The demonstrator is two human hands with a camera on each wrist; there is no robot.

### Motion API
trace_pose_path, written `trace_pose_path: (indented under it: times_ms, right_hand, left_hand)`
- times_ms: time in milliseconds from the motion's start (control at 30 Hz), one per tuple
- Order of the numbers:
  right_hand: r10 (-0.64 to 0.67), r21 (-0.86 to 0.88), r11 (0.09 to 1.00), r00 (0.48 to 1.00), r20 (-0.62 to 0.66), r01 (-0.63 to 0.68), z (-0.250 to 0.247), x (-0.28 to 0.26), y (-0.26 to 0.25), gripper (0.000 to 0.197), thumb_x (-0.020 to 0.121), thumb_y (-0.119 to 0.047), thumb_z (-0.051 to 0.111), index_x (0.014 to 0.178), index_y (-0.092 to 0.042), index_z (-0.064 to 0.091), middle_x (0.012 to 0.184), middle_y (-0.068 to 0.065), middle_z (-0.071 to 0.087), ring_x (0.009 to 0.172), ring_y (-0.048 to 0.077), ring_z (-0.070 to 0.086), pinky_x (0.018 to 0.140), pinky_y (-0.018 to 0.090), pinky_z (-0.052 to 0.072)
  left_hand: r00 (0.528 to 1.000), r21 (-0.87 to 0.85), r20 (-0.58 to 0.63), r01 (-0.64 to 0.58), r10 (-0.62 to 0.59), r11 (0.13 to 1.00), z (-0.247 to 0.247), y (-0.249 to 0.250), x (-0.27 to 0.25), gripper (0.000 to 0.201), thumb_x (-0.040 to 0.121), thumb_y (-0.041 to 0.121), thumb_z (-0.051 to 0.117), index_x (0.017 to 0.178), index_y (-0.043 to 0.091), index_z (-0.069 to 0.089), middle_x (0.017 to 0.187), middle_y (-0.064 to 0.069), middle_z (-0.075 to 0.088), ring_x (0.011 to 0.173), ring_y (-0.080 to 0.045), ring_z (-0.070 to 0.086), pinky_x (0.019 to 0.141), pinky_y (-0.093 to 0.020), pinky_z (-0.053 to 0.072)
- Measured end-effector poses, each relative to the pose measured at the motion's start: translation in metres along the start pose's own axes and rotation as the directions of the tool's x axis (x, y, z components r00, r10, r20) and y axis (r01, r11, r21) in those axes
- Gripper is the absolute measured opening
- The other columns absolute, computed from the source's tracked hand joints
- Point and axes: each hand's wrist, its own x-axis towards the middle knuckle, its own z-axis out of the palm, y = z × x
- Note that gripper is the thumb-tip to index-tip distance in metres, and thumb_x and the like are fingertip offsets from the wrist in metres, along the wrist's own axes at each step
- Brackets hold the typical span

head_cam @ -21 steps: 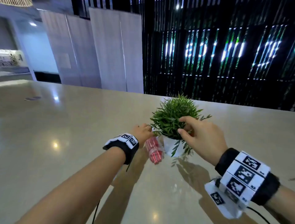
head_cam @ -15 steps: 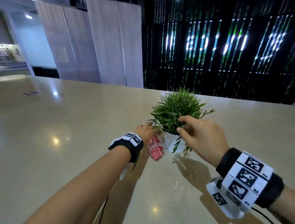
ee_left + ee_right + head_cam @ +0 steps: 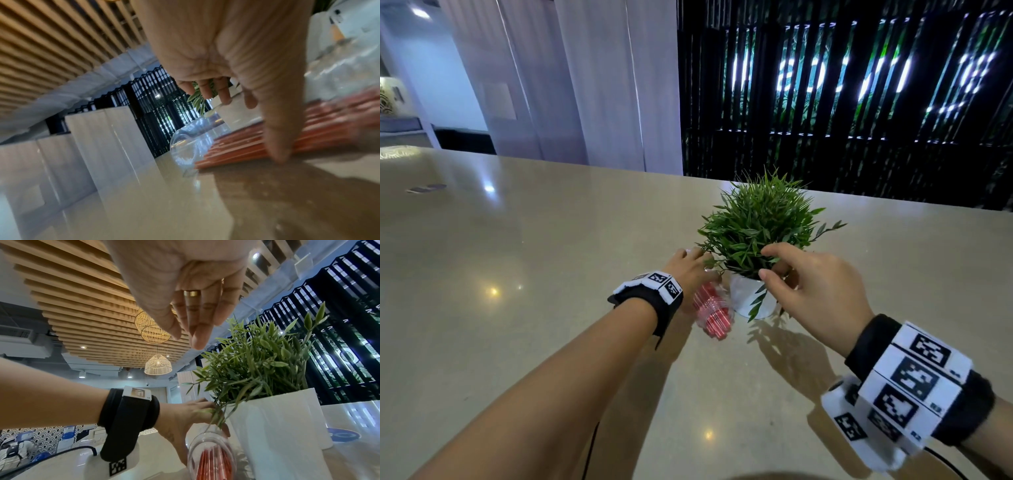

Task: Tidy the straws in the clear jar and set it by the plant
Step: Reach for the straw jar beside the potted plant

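On the glossy tabletop (image 3: 517, 308) our left hand (image 3: 690, 270) is gripping the jar (image 3: 710, 313) of straws (image 3: 213, 464) just beside the plant (image 3: 756, 222); our right hand (image 3: 815, 291), holding nothing, is hovering loosely open. The tilted jar may slip and knock the pot (image 3: 746, 298).

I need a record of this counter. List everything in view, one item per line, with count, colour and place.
Jar: one, clear, on the counter just left of the pot.
Straws: a bundle, red, inside the jar; count unclear.
Plant: one, green, in the pot.
Pot: one, white, mid-counter.
Counter: one, glossy beige.
Pendant lamps: two, wicker, under the slatted ceiling.
Left hand: thumb and fingers around the jar's top.
Right hand: fingers relaxed, at the leaves, holding nothing.
Wristbands: two, black with white markers, one on each wrist.
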Motion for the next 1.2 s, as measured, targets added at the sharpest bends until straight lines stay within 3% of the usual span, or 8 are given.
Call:
trace_pose_path:
  times_ms: [100, 267, 400, 600, 733, 900, 1066, 1200]
  right_hand:
    - [0.001, -0.007, 1.0, 1.0, -0.01, -0.001, -0.002, 0.0, 0.004, 0.024, 0.087, -0.029, 0.054, 0.109, -0.023, 0.061, 0.074, -0.005, 0.071, 0.059, 0.013, 0.05, 0.05, 0.018, 0.032]
    - [0.016, -0.008, 1.0, 1.0, -0.016, -0.016, -0.011, -0.001, 0.009, 0.025, 0.087, -0.031, 0.053, 0.11, -0.023, 0.061, 0.074, -0.006, 0.069, 0.061, 0.015, 0.051, 0.05, 0.017, 0.031]
    - [0.022, 0.012, 1.0, 0.999, 0.036, -0.022, -0.016, -0.005, 0.011, 0.026, 0.089, -0.033, 0.05, 0.11, -0.022, 0.061, 0.078, -0.002, 0.07, 0.063, 0.017, 0.054, 0.056, 0.026, 0.039]
    - [0.018, -0.03, 0.999, 0.998, 0.053, -0.016, -0.029, -0.016, 0.014, 0.026, 0.091, -0.034, 0.045, 0.106, -0.022, 0.061, 0.077, -0.001, 0.07, 0.067, 0.021, 0.063, 0.054, 0.027, 0.04]
    - [0.079, 0.034, 0.996, 0.996, -0.031, -0.078, -0.047, -0.024, 0.019, 0.026, 0.092, -0.033, 0.042, 0.104, -0.021, 0.062, 0.073, -0.002, 0.069, 0.063, 0.019, 0.065, 0.06, 0.031, 0.049]
    - [0.158, 0.078, 0.986, 0.982, -0.104, -0.15, -0.072, -0.032, 0.027, 0.028, 0.091, -0.036, 0.043, 0.103, -0.019, 0.063, 0.073, 0.001, 0.069, 0.065, 0.022, 0.065, 0.066, 0.037, 0.053]
    - [0.25, 0.337, 0.912, 0.968, -0.001, -0.235, -0.092, -0.044, 0.017, 0.068, 0.071, -0.063, 0.045, 0.123, -0.02, 0.044, 0.085, -0.003, 0.059, 0.073, 0.018, 0.063, 0.064, 0.034, 0.05]
    - [0.292, 0.47, 0.834, 0.954, 0.069, -0.289, -0.104, -0.046, 0.011, 0.091, 0.06, -0.06, 0.061, 0.134, -0.025, 0.023, 0.091, -0.015, 0.052, 0.075, 0.008, 0.057, 0.063, 0.025, 0.044]
  left_hand:
    - [0.998, -0.048, 0.025, -0.048, 0.05, 0.998, 0.001, 0.002, -0.004, 0.09, 0.049, 0.059, 0.072, 0.127, 0.027, 0.041, 0.132, 0.0, 0.05, 0.115, -0.023, 0.043, 0.097, -0.04, 0.039]
    - [0.996, -0.177, -0.052, -0.081, 0.073, 0.981, 0.003, 0.009, -0.015, 0.085, 0.05, 0.063, 0.069, 0.121, 0.023, 0.043, 0.117, -0.001, 0.056, 0.103, -0.021, 0.046, 0.091, -0.036, 0.037]
    - [0.993, -0.337, -0.109, -0.075, 0.04, 0.938, -0.01, 0.011, -0.023, 0.085, 0.045, 0.072, 0.056, 0.112, 0.021, 0.045, 0.105, -0.004, 0.058, 0.092, -0.023, 0.049, 0.08, -0.035, 0.04]
    - [0.974, -0.461, -0.224, -0.142, 0.04, 0.876, -0.042, 0.024, -0.043, 0.072, 0.046, 0.067, 0.047, 0.101, 0.021, 0.046, 0.087, 0.001, 0.055, 0.077, -0.017, 0.042, 0.071, -0.034, 0.045]
    - [0.955, -0.661, -0.294, -0.164, -0.052, 0.732, -0.05, 0.044, -0.061, 0.072, 0.046, 0.067, 0.053, 0.098, 0.019, 0.045, 0.088, -0.001, 0.054, 0.079, -0.022, 0.048, 0.067, -0.034, 0.042]
    - [0.918, -0.819, -0.352, -0.208, -0.182, 0.535, -0.074, 0.074, -0.069, 0.071, 0.048, 0.064, 0.063, 0.103, 0.02, 0.05, 0.103, -0.005, 0.062, 0.09, -0.022, 0.058, 0.079, -0.039, 0.051]
    - [0.849, -0.874, -0.408, -0.257, -0.337, 0.412, -0.106, 0.105, -0.068, 0.054, 0.05, 0.062, 0.064, 0.084, 0.022, 0.05, 0.087, -0.001, 0.053, 0.077, -0.017, 0.052, 0.067, -0.03, 0.046]
    - [0.785, -0.879, -0.451, -0.308, -0.425, 0.365, -0.127, 0.133, -0.064, 0.062, 0.045, 0.061, 0.058, 0.082, 0.012, 0.047, 0.084, -0.002, 0.047, 0.071, -0.013, 0.044, 0.058, -0.028, 0.036]
